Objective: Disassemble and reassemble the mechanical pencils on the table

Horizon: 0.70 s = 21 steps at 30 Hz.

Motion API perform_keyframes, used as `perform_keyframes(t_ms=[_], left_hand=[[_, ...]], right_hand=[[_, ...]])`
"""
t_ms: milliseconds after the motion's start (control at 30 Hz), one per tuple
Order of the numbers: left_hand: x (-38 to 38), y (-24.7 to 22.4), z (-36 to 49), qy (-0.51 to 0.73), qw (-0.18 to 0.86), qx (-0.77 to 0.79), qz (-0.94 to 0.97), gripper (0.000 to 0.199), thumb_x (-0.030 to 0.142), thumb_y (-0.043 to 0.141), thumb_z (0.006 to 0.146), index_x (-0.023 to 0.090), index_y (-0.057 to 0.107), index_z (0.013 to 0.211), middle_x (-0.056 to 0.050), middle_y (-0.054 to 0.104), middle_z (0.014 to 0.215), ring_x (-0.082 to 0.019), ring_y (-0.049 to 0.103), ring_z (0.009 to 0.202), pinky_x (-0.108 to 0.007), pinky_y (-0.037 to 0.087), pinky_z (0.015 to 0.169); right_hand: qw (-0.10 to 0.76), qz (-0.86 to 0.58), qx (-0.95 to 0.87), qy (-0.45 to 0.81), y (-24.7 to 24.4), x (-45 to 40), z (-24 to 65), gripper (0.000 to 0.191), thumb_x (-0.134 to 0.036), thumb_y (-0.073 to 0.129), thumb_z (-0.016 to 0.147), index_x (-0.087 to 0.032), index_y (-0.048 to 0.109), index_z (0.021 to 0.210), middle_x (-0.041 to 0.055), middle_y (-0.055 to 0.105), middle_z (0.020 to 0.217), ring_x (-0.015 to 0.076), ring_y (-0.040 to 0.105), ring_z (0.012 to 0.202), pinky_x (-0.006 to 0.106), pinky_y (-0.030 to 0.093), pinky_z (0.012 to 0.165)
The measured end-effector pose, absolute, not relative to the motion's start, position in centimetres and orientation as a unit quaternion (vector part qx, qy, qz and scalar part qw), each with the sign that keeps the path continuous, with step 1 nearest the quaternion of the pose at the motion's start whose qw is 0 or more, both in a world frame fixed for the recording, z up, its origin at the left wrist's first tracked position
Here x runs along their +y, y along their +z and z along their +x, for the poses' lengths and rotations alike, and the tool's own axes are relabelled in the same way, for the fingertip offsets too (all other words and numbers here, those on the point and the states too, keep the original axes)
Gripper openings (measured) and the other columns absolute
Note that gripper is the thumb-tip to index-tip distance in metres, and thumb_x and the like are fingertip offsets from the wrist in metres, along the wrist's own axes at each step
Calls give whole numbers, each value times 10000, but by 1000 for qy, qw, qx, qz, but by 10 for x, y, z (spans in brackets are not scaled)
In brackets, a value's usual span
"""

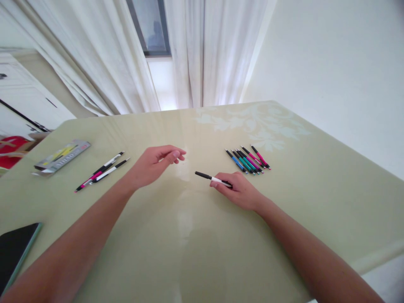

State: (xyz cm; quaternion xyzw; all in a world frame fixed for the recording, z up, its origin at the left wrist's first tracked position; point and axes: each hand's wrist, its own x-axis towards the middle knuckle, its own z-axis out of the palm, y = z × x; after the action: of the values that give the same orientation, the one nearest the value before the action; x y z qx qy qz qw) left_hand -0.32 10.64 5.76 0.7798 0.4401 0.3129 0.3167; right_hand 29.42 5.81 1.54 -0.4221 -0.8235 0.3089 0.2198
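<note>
Between the thumb and fingers of my right hand is a white and black pen, its black end pointing left. My left hand hovers over the table left of that pen, fingers loosely curled and apart, with nothing visible in it. Just beyond my right hand lies a row of several coloured pens, blue, green, purple and pink with black grips, side by side. On the left, a few loose pens, white, black and pink, rest close together.
An open grey and yellow pen box lies at the far left of the glossy table. A dark flat device sits at the near left edge. White curtains hang behind the table, and a white wall stands to the right.
</note>
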Motion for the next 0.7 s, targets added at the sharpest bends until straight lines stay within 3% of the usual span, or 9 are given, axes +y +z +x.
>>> perform_keyframes(t_ms=[100, 200, 400, 533, 700], left_hand=[[120, 73, -34, 317, 201, 524, 764, 384, 538, 603, 955, 206, 761, 1063, -58, 779, 953, -200, 693, 802, -303, 537, 763], [130, 81, -67, 240, 129, 576, 771, 393, 550, 593, 920, 214, 767, 1025, -54, 779, 970, -222, 688, 822, -327, 527, 812], [140, 70, -115, 5, 235, 591, 772, 435, 585, 691, 749, 227, 739, 992, -44, 769, 982, -258, 703, 895, -308, 514, 759], [145, 55, -118, -8, 227, 607, 761, 439, 555, 709, 687, 204, 703, 950, -60, 750, 964, -269, 694, 888, -315, 501, 741], [154, 35, -115, 40, 256, 585, 769, 300, 473, 666, 690, 207, 701, 826, -42, 748, 847, -265, 698, 837, -328, 498, 756]], right_hand=[[232, -426, -807, 336, 17, 58, 293, 422, -461, 455, 1056, -159, 708, 906, -21, 562, 677, 113, 441, 591, 250, 299, 561], [243, -426, -799, 349, 18, 57, 290, 435, -469, 455, 1052, -158, 732, 924, -16, 566, 675, 116, 434, 591, 254, 300, 561], [281, -429, -768, 382, 15, 59, 290, 432, -498, 501, 1028, -171, 739, 876, -12, 540, 668, 124, 438, 603, 257, 306, 560], [300, -435, -750, 398, 11, 62, 292, 486, -557, 544, 991, -167, 702, 748, -5, 532, 638, 130, 436, 604, 260, 306, 560], [318, -432, -741, 405, 11, 62, 290, 509, -552, 535, 998, -166, 711, 717, -3, 553, 619, 126, 439, 591, 265, 309, 568]])
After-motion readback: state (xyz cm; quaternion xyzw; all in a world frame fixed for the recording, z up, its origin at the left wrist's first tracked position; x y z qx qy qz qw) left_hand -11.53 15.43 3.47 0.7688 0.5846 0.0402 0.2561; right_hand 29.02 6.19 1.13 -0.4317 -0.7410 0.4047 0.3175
